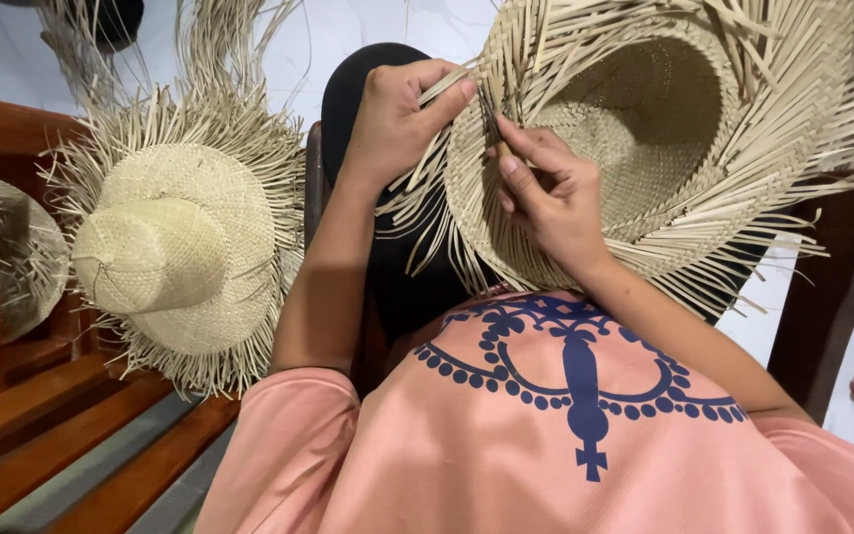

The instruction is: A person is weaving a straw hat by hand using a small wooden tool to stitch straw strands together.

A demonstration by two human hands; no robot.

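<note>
- A brown wooden bench [12, 415] runs off to the left of the left hand [397, 114].
- A finished straw hat [180, 247] with a frayed brim rests on it, crown up.
- A pale tiled floor [822, 326] lies right of the right hand [551, 198].

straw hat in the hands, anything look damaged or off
Nothing looks damaged. The straw hat held by the left hand and right hand has loose strands bristling from its brim, as does the second hat on the wooden bench.
</note>
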